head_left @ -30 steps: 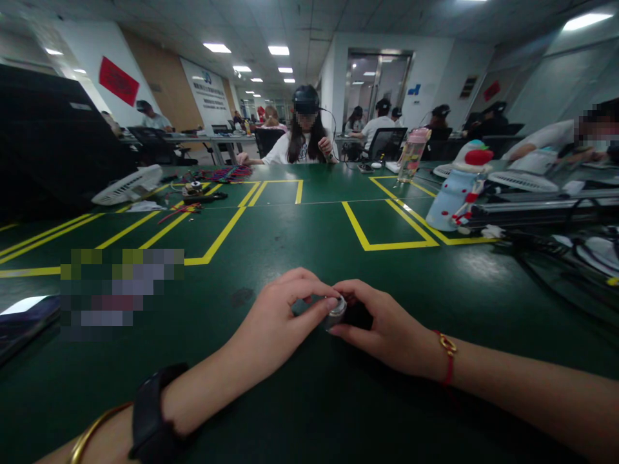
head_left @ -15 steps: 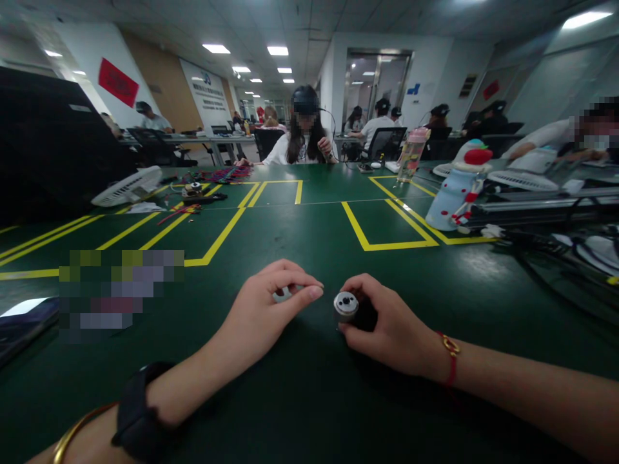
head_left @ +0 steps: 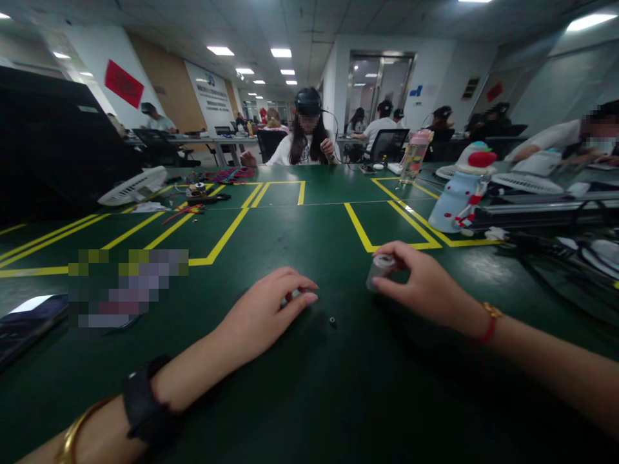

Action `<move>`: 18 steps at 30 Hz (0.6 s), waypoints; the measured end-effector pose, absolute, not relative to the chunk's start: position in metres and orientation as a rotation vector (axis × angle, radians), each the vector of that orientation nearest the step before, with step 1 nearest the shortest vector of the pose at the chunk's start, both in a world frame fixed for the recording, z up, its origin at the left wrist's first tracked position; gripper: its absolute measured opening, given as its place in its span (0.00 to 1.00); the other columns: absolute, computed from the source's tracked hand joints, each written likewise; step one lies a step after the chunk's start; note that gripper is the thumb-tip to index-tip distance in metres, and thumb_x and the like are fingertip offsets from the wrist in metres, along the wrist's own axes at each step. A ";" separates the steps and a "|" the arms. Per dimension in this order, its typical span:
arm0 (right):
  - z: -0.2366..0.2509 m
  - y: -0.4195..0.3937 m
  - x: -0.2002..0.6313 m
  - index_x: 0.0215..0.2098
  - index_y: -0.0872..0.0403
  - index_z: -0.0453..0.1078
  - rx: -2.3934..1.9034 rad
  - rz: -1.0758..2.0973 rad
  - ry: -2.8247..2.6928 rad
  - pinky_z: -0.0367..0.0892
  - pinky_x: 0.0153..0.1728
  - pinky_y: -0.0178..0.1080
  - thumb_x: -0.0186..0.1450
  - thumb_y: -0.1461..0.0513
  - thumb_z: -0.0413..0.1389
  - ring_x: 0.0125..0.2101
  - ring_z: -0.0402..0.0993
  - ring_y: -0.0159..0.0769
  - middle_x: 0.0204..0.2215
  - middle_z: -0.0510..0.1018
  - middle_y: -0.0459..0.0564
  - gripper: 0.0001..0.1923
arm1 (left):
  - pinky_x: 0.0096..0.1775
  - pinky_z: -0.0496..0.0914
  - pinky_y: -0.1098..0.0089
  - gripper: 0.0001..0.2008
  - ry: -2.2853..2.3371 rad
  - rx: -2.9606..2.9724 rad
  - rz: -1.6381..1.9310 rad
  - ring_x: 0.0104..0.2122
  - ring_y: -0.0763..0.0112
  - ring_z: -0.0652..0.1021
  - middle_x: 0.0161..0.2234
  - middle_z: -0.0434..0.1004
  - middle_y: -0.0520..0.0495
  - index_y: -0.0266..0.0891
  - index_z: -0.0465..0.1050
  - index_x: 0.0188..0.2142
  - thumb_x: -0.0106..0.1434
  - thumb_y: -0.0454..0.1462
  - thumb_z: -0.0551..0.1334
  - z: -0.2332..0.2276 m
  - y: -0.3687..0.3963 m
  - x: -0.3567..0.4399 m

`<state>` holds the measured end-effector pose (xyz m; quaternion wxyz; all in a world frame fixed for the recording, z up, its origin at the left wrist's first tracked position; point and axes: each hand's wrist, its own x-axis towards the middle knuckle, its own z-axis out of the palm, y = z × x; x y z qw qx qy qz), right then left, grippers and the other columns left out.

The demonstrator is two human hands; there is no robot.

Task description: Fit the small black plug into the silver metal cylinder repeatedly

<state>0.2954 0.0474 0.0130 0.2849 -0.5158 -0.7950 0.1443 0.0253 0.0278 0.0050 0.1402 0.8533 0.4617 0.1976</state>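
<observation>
Green table (head_left: 309,399), metal cylinder (head_left: 380,270) in right hand (head_left: 425,287) grip

A white fan (head_left: 134,187) lies far left; a snowman-shaped bottle (head_left: 460,189) stands far right.

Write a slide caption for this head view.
Right hand holds a small metal cylinder; left hand pinches a small part on the green table.

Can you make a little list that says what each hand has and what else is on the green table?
left hand: fingers pinch a small silvery piece, hand down on the table
right hand: holds a small metal cylinder just above the table
between the hands: tiny dark ring lying loose
table: dark green, yellow lines
far right: snowman-shaped bottle
far left: white fan
</observation>
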 end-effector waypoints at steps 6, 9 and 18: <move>0.036 0.116 0.397 0.35 0.56 0.66 -2.145 0.073 -2.035 0.64 0.31 0.40 0.50 0.50 0.57 0.30 0.69 0.37 0.32 0.73 0.52 0.21 | 0.37 0.64 0.62 0.10 1.672 3.068 0.083 0.36 0.61 0.72 0.36 0.71 0.45 0.39 0.69 0.40 0.66 0.36 0.51 0.006 0.054 -0.022; 0.044 0.132 0.444 0.28 0.57 0.67 -2.333 0.092 -1.985 0.64 0.30 0.42 0.48 0.52 0.58 0.27 0.69 0.39 0.26 0.73 0.53 0.17 | 0.36 0.63 0.62 0.09 1.669 3.206 -0.095 0.36 0.61 0.72 0.37 0.71 0.45 0.39 0.68 0.41 0.64 0.31 0.52 0.001 0.058 -0.027; 0.039 0.141 0.517 0.16 0.55 0.64 -2.430 0.157 -1.905 0.65 0.27 0.48 0.45 0.57 0.59 0.22 0.68 0.42 0.16 0.68 0.52 0.11 | 0.33 0.60 0.63 0.10 1.674 3.330 -0.195 0.34 0.61 0.72 0.35 0.71 0.45 0.40 0.67 0.40 0.62 0.28 0.52 -0.005 0.051 -0.016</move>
